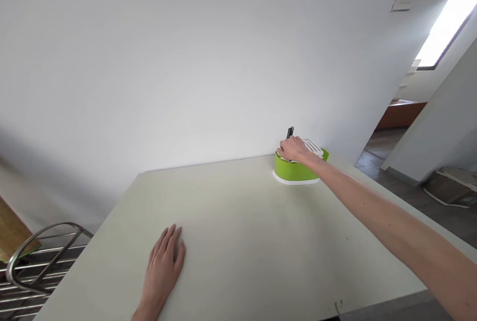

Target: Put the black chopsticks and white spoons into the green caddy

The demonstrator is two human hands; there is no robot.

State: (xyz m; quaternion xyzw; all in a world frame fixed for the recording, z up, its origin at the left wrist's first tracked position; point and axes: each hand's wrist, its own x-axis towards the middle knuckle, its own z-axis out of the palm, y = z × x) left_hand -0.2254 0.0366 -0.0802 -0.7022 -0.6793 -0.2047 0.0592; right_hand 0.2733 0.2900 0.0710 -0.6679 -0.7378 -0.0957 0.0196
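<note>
Laid the left hand [163, 264] palm down on the pale table [223, 226], fingers stretched out and nearly side by side, thumb set off from them. Held the right hand [292, 148] at arm's length over the left part of the green holder [294, 171], knuckles up, fingers bent downward; could not tell whether pinching anything, with the fingertips hidden. Found the holder upright on its white base at the table's far right, near the white wall [208, 62]. Saw thin black sticks [290, 132] jutting up just behind the hand and a white slotted piece [313, 147] beside the wrist. Noticed a metal rack [44, 264] left of the table.
</note>
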